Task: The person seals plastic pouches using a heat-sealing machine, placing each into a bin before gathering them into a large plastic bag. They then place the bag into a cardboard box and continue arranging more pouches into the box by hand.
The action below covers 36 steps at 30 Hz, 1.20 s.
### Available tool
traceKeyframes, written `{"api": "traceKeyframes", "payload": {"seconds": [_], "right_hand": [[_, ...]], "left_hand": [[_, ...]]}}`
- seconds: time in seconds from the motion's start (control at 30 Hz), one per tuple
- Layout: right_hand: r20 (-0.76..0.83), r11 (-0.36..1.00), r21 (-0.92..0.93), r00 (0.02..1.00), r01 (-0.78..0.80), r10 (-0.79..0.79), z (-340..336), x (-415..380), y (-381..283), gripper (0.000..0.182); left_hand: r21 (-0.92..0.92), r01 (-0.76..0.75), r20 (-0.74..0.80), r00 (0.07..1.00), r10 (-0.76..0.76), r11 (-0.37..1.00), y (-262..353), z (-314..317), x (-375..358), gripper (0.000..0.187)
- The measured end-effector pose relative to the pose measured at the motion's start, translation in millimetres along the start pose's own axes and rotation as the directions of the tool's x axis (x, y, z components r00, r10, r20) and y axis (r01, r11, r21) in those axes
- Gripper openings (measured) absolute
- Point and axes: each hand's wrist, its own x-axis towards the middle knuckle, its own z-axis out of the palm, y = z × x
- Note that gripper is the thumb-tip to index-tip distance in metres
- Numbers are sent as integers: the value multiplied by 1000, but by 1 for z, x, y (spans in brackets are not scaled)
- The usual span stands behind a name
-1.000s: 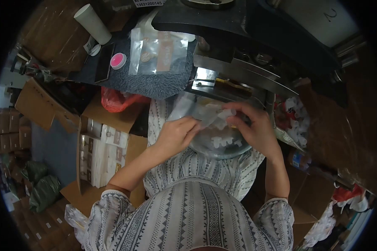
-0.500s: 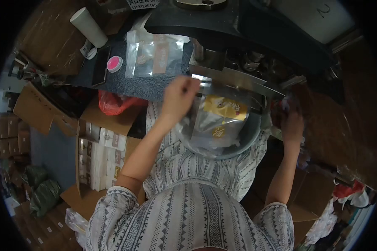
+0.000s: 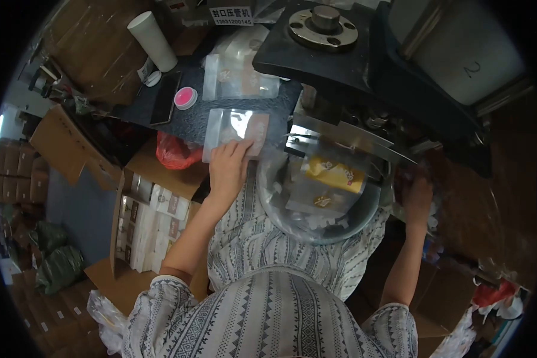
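My left hand (image 3: 228, 170) has its fingers closed on the near edge of a clear plastic pouch (image 3: 224, 128), which lies on the blue-grey cloth (image 3: 188, 122). A second pouch (image 3: 221, 83) rests just beyond it. Over my lap stands a round basin (image 3: 274, 212) lined with clear plastic, holding a yellow and silver pouch (image 3: 334, 174) and small white scraps. My right hand (image 3: 417, 194) is right of the basin, beside dark reddish packets in shadow; its fingers are too dark to make out.
A black press machine (image 3: 316, 59) with a metal bar (image 3: 364, 143) overhangs the basin. A white cup (image 3: 152, 42), a pink-topped jar (image 3: 185, 98) and a phone (image 3: 165, 98) are on the left. Below them are a red bag (image 3: 176, 152) and an open carton (image 3: 118, 221) of packets.
My left hand has moved left and down from the machine's bar to a pouch on the cloth. My right hand stays at the right. The view has shifted slightly.
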Motion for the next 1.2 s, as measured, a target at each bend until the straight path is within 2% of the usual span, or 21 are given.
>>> {"api": "traceKeyframes", "payload": {"seconds": [0.07,0.13,0.2,0.27,0.33,0.37,0.43,0.47,0.53,0.57,0.63,0.67,0.7,0.73,0.77,0.83,0.87,0.9,0.93,1.0,1.2], "right_hand": [[49,999,37,999,-4,2,-9,-2,-5,23],[195,988,137,980,-76,48,-17,-3,-8,27],[136,989,149,990,3,-24,-18,-5,-3,23],[86,986,151,993,69,-82,-25,-8,-6,20],[331,854,351,904,-384,270,-54,-3,-51,24],[335,851,338,897,-402,290,-56,-5,-66,24],[241,806,585,968,-90,-67,-54,-10,-93,24],[240,809,579,969,-97,-55,-51,-10,-106,24],[6,795,553,953,249,-302,-44,-10,-123,24],[8,796,552,954,246,-300,-42,-10,-125,24],[75,700,626,867,344,-492,-37,-11,-126,24],[76,700,627,868,341,-490,-36,-11,-126,24],[199,709,673,872,211,-448,-36,-12,-124,25],[321,711,699,855,77,-408,-35,-13,-123,26],[322,711,699,855,76,-407,-34,-13,-121,26],[270,682,728,942,-65,-199,-28,-12,-117,28],[270,683,728,941,-62,-203,-26,-11,-113,28],[211,662,747,966,-59,-152,-25,-11,-108,28],[152,641,766,984,-55,-97,-25,-12,-104,28],[199,640,762,975,-92,-97,-30,-20,-98,28],[396,615,721,918,-320,14,-22,-65,-78,28]], "left_hand": [[-45,47,-2,999,-47,998,-4,-5,-1,23],[-101,90,3,996,-90,991,-1,-7,-5,16],[-231,107,-81,988,-129,967,7,-11,-9,9],[-218,111,-94,986,-135,970,15,-19,-13,10],[-220,112,-91,987,-135,969,29,-24,-13,11],[-240,65,-103,990,-92,969,37,-26,-12,11],[-266,9,-106,994,-38,964,51,-31,-11,12],[-263,-8,-106,994,-20,965,57,-34,-10,12],[-263,-23,-104,995,-5,965,64,-39,-11,13],[-286,-81,-78,995,60,955,66,-41,-11,13],[-308,-134,-50,991,125,942,68,-42,-16,13],[-356,-128,51,987,156,926,70,-41,-19,14],[-404,-116,148,971,189,908,73,-37,-22,14],[-405,-115,149,970,190,907,74,-32,-22,14],[-486,-77,185,964,189,870,76,-25,-22,11],[-562,-38,215,958,190,826,80,-9,-18,11],[-640,262,420,906,43,722,83,1,-13,15],[-631,543,622,781,-56,554,86,8,-6,21],[-631,544,623,780,-58,553,89,14,6,21],[-610,687,719,690,-90,395,94,23,26,27],[-707,675,670,735,-104,213,101,25,21,37]]}}
